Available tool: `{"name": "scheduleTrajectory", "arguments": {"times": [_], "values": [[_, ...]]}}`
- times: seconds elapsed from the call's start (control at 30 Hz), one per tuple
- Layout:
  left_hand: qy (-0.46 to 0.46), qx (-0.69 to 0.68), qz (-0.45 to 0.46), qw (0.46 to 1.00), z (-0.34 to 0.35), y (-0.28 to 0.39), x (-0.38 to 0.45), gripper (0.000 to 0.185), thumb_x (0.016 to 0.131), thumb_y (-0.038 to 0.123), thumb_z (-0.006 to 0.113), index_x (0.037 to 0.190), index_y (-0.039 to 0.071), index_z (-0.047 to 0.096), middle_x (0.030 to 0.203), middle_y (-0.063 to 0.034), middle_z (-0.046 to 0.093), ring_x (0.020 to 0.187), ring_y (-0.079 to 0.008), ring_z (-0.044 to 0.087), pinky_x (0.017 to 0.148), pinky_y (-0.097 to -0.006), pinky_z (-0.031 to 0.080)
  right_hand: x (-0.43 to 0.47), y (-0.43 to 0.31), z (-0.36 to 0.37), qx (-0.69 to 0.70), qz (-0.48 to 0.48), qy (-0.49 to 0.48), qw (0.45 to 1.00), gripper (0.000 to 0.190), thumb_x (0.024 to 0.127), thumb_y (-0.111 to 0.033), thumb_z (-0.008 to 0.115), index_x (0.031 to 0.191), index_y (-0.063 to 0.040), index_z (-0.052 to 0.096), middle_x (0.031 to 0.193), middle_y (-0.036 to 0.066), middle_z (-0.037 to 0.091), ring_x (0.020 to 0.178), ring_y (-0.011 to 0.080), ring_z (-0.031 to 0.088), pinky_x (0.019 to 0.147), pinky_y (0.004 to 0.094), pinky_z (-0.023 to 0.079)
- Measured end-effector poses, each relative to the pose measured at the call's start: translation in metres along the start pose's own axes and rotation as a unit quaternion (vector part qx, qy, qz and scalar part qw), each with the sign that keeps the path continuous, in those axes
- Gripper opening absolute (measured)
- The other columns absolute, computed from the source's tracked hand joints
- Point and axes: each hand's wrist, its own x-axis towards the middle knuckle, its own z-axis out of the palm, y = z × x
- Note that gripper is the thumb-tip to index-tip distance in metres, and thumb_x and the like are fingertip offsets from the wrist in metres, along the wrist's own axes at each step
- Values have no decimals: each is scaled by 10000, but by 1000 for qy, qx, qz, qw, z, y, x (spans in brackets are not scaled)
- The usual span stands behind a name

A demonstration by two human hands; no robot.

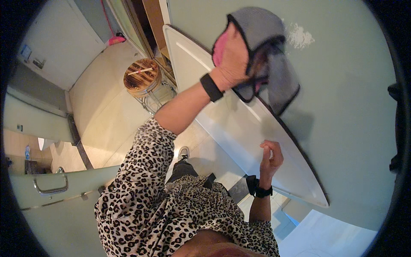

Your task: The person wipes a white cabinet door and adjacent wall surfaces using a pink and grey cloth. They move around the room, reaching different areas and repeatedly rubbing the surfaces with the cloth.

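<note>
My left hand is raised at the upper middle, partly inside a grey cloth item with black edging and a pink lining. Its fingertips are hidden by the cloth, and part of the item hangs down to the right, somewhat blurred. Below and to the right, my right hand is held over a long white panel with a raised rim. Its fingers are loosely curled, with nothing seen in them. Both wrists wear black bands.
A round stool with a wood-grain top and metal legs stands at the left, thin sticks on it. A pale green wall with a white worn patch runs along the right. A glass door with a metal handle is at the lower left.
</note>
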Motion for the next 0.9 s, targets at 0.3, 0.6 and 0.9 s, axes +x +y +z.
{"name": "scheduleTrajectory", "arguments": {"times": [0.3,0.6,0.9], "values": [[38,106,-11,994,-42,-100,13,663,788,219,572,1312,-33,253,1327,-239,296,1234,-369,284,1030,-399,222,-64,44,5,46,150,-22,987,92,786,3,516,835,2,593,696,82,570,630,149,565,579,248,446],[51,222,16,974,-35,-77,0,499,762,179,547,1191,-51,436,1243,-229,406,1158,-363,369,975,-409,293,-105,55,23,99,174,-45,979,77,794,-6,532,843,10,590,684,81,558,615,138,546,569,245,440],[61,179,42,981,15,11,-7,427,781,149,482,1167,-33,472,1190,-199,479,1114,-330,425,943,-409,336,-87,32,27,134,133,-18,982,101,789,-2,524,867,22,584,701,75,589,642,139,556,604,244,432]]}}
